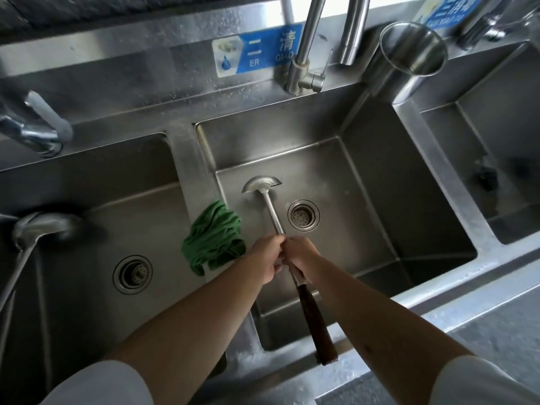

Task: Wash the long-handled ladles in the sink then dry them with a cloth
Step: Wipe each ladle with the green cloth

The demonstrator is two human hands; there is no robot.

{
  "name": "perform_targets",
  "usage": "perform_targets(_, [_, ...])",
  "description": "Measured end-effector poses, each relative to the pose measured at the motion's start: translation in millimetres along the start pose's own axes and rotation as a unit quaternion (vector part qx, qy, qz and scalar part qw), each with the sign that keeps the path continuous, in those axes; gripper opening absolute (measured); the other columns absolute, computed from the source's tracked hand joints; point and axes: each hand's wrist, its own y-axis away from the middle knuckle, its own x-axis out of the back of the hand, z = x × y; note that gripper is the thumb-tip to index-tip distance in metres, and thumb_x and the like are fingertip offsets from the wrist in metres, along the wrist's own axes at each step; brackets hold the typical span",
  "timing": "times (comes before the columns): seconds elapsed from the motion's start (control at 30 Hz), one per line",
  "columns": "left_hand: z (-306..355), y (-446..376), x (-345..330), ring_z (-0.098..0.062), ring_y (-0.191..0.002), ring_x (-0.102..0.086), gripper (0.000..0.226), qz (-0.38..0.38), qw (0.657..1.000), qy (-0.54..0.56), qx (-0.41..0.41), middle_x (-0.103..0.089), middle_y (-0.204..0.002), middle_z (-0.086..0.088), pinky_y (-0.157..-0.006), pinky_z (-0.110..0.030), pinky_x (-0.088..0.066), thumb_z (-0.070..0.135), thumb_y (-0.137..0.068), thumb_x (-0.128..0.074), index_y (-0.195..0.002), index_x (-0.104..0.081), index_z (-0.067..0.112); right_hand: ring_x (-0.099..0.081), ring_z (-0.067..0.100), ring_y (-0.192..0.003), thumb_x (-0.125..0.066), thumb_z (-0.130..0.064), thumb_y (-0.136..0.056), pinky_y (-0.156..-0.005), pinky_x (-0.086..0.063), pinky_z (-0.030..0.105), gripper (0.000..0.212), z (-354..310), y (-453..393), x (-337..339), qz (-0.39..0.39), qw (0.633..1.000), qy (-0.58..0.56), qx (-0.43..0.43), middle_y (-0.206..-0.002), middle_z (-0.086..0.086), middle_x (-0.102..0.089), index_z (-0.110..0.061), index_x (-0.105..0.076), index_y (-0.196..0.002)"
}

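- Both arms are reaching out over the middle sink [409, 182].
- The left hand [267, 258] and right hand [302, 255] are squeezing the ladle [270, 206] shaft together.
- Its bowl is sitting down in the sink.

You see silver ladle [263, 185] with dark brown handle, green cloth [214, 236], grey steel sink [409, 159], blue-white sign [257, 52] far.
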Motion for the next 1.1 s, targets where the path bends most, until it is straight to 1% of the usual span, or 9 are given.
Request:
perform_targets(0.17, [2.2, 4.8, 3.2, -0.022, -0.109, -0.057, 0.037, 0.005, 1.000, -0.013, 0.002, -0.063, -0.117, -0.005, -0.080, -0.037, -0.045, 0.040, -0.081, -0.065, -0.111, -0.067, 0.020, -0.067, 0.033, -0.095, -0.041, -0.048, -0.093, -0.087, -0.054, 0.044, 0.047, 3.5, -0.2, 4.5, -0.009, 1.000, 0.008, -0.003, -0.100, 0.015, -0.070, -0.010, -0.068, -0.099])
perform_targets(0.27, [4.0, 12.9, 8.8, -0.022, -0.115, -0.055, 0.044, 0.008, 1.000, -0.019, -0.014, -0.060, -0.125, -0.003, -0.096, -0.041, -0.046, 0.042, -0.080, -0.066, -0.120, -0.064, 0.022, -0.060, 0.022, -0.071, -0.047, -0.054, -0.089, -0.071, -0.048, 0.037, 0.038, 5.2, 7.8, 6.5, -0.019, 0.998, -0.053, -0.009, -0.082, 0.005, -0.062, -0.020, -0.063, -0.083])
perform_targets(0.43, [8.4, 35.8, 19.9, -0.021, -0.118, -0.050, 0.035, -0.015, 0.997, -0.061, -0.035, -0.050, -0.135, 0.002, -0.083, -0.038, -0.044, 0.037, -0.086, -0.062, -0.119, -0.056, 0.028, -0.061, 0.032, -0.091, -0.062, -0.049, -0.086, -0.091, -0.053, 0.051, 0.055, 6.3, 11.1, 5.8, 0.002, 0.999, 0.023, 0.025, -0.103, 0.019, -0.064, -0.003, -0.060, -0.118])
perform_targets(0.53, [2.9, 46.1, 26.9, -0.021, -0.122, -0.048, 0.046, -0.028, 0.996, -0.076, -0.044, -0.047, -0.139, 0.002, -0.087, -0.039, -0.043, 0.035, -0.088, -0.060, -0.131, -0.051, 0.022, -0.069, 0.031, -0.085, -0.069, -0.036, -0.082, -0.074, -0.059, 0.043, 0.049, 4.9, 23.7, 3.3, 0.018, 0.999, 0.043, 0.001, -0.103, 0.018, -0.066, -0.006, -0.054, -0.117])
perform_targets(0.6, [-2.4, 51.7, 30.6, -0.021, -0.122, -0.048, 0.044, -0.037, 0.994, -0.096, -0.049, -0.047, -0.134, 0.003, -0.087, -0.038, -0.043, 0.033, -0.090, -0.059, -0.130, -0.051, 0.020, -0.070, 0.029, -0.067, -0.062, -0.015, -0.084, -0.060, -0.057, 0.037, 0.032, 8.3, 25.7, 1.6, 0.036, 0.998, 0.042, -0.026, -0.092, 0.018, -0.067, -0.002, -0.053, -0.112])
perform_targets(0.73, [-9.9, 56.5, 33.7, -0.013, -0.096, -0.056, 0.005, -0.065, 0.991, -0.106, -0.054, -0.060, -0.107, 0.002, -0.080, -0.034, -0.043, 0.026, -0.092, -0.057, -0.094, -0.060, 0.023, -0.059, 0.019, -0.041, -0.047, 0.002, -0.089, -0.039, -0.044, 0.023, 0.019, 4.1, 20.6, -5.8, 0.045, 0.998, -0.014, -0.032, -0.070, 0.015, -0.062, 0.004, -0.061, -0.101])
perform_targets(0.87, [-15.5, 53.5, 29.3, -0.024, -0.107, -0.062, 0.030, -0.075, 0.988, -0.121, -0.068, -0.071, -0.106, -0.011, -0.089, -0.040, -0.042, 0.034, -0.089, -0.052, -0.109, -0.066, 0.016, -0.066, 0.030, -0.069, -0.045, 0.002, -0.088, -0.061, -0.053, 0.036, 0.023, -3.9, 9.7, -18.0, 0.029, 0.995, -0.097, -0.026, -0.090, 0.026, -0.069, 0.002, -0.063, -0.104])
perform_targets(1.0, [-16.2, 38.2, 25.7, -0.021, -0.104, -0.061, 0.037, -0.060, 0.992, -0.104, -0.044, -0.069, -0.103, -0.007, -0.084, -0.037, -0.041, 0.044, -0.090, -0.051, -0.111, -0.065, 0.017, -0.061, 0.028, -0.068, -0.044, 0.005, -0.091, -0.063, -0.052, 0.036, 0.022, 3.5, 3.7, -26.7, -0.012, 0.969, -0.227, -0.094, -0.079, 0.020, -0.061, 0.007, -0.059, -0.106])
perform_targets(1.1, [-19.2, 26.1, 18.4, -0.014, -0.080, -0.067, 0.042, -0.064, 0.994, -0.091, -0.004, -0.071, -0.095, -0.004, -0.063, -0.029, -0.046, 0.048, -0.093, -0.048, -0.112, -0.065, 0.015, -0.069, 0.030, -0.085, -0.047, -0.010, -0.096, -0.063, -0.059, 0.035, 0.023, 14.1, 1.0, -32.9, -0.055, 0.954, -0.267, -0.127, -0.104, 0.022, -0.069, 0.001, -0.060, -0.113])
